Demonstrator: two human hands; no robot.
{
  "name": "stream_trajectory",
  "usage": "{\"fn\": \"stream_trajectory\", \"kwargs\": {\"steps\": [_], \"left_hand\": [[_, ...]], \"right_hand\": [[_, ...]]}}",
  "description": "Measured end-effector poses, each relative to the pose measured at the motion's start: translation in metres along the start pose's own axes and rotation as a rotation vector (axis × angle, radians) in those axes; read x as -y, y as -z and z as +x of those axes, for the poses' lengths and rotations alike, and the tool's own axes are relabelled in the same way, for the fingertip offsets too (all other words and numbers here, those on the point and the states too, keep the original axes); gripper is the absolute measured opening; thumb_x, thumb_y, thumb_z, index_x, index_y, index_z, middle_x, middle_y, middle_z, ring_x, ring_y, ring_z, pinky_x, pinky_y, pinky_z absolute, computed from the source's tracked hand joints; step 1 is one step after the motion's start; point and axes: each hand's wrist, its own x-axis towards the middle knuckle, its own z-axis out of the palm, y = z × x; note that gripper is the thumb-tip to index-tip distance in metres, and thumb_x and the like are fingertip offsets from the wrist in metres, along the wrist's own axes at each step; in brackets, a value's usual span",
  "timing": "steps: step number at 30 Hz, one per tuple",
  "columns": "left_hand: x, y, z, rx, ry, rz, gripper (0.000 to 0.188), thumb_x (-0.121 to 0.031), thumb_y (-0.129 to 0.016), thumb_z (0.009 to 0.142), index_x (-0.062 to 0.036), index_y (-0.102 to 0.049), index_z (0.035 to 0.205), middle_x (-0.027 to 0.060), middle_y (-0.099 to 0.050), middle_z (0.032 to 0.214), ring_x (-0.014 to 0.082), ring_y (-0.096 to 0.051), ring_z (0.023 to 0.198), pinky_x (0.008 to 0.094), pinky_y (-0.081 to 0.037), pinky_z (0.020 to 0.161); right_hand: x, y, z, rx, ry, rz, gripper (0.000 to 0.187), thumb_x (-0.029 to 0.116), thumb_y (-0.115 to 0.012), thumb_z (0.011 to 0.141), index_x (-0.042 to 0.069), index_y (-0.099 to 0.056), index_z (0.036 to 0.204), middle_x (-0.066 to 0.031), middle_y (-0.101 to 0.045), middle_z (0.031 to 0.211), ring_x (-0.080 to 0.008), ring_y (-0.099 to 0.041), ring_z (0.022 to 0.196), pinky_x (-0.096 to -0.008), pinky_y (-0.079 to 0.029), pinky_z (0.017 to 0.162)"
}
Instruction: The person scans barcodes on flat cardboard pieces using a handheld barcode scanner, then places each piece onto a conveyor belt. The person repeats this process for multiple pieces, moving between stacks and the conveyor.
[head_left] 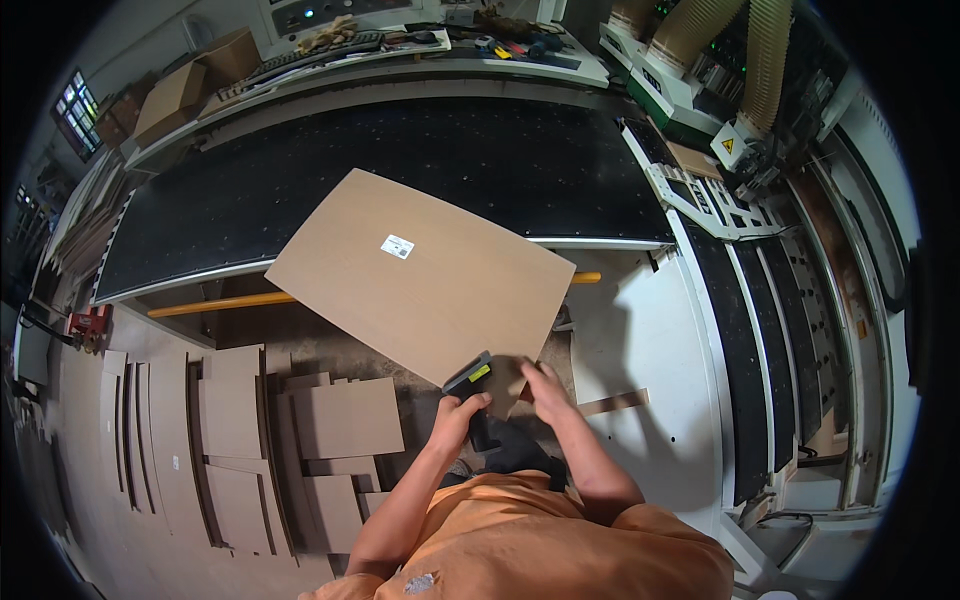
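Observation:
A large rectangular light-brown board [430, 290] with a small white printed label [397, 246] lies slantwise in front of me. Its far part rests on the black machine bed; its near corner reaches toward my body. My right hand [545, 392] grips the board's near right edge, thumb on top, the other fingers partly hidden. Wrapped in my left hand [462, 415] is a dark pistol-grip handheld scanner [468, 376] with a yellow-green sticker, held over the near edge of the board. Whether the scanner touches the board, I cannot tell.
The black machine bed [480, 140] spans the far side. A yellow bar [220, 303] runs below its front edge. Several cut boards [350, 418] stand stacked at the lower left. A white panel [640, 350] and machine rails [760, 350] are on the right, hoses [765, 60] above.

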Motion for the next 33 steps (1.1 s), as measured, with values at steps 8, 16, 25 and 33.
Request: {"fn": "stream_trajectory", "kwargs": {"steps": [8,16,25,33], "left_hand": [[-0.131,-0.01,0.087,-0.018,-0.204,0.723,0.029,-0.018,-0.075,0.081,0.0023,-0.068,0.1,-0.0023,-0.063,0.084,0.0072,-0.053,0.079,0.0264,-0.048,0.073],[-0.281,0.052,0.137,-0.363,-0.291,0.916,0.02,-0.015,-0.067,0.075,0.0028,-0.058,0.074,0.0035,-0.055,0.063,0.0116,-0.05,0.061,0.0309,-0.044,0.058],[-0.332,0.075,0.167,-0.319,-0.181,0.776,0.023,-0.02,-0.068,0.073,0.0023,-0.064,0.074,0.0056,-0.06,0.066,0.014,-0.056,0.062,0.0302,-0.045,0.06],[-0.343,0.082,0.171,-0.262,-0.168,0.742,0.021,-0.018,-0.067,0.074,0.0029,-0.065,0.077,0.0054,-0.06,0.066,0.0139,-0.057,0.064,0.0292,-0.045,0.062]], "right_hand": [[0.092,-0.004,0.098,0.002,0.312,-0.001,0.039,0.022,-0.071,0.091,-0.001,-0.059,0.12,-0.0094,-0.066,0.111,-0.0183,-0.063,0.1,-0.0336,-0.051,0.088],[0.154,0.007,0.151,-0.01,0.384,-0.384,0.041,0.026,-0.069,0.09,-0.002,-0.059,0.119,-0.0107,-0.068,0.109,-0.0172,-0.063,0.097,-0.0332,-0.049,0.087],[0.165,0.002,0.151,-0.02,0.374,-0.309,0.035,0.018,-0.069,0.091,-0.001,-0.06,0.118,-0.0067,-0.067,0.109,-0.0136,-0.061,0.097,-0.0299,-0.049,0.087],[0.165,0.003,0.151,-0.027,0.363,-0.291,0.035,0.017,-0.069,0.091,-0.001,-0.059,0.119,-0.0062,-0.067,0.108,-0.0133,-0.061,0.095,-0.0291,-0.049,0.086]]}}
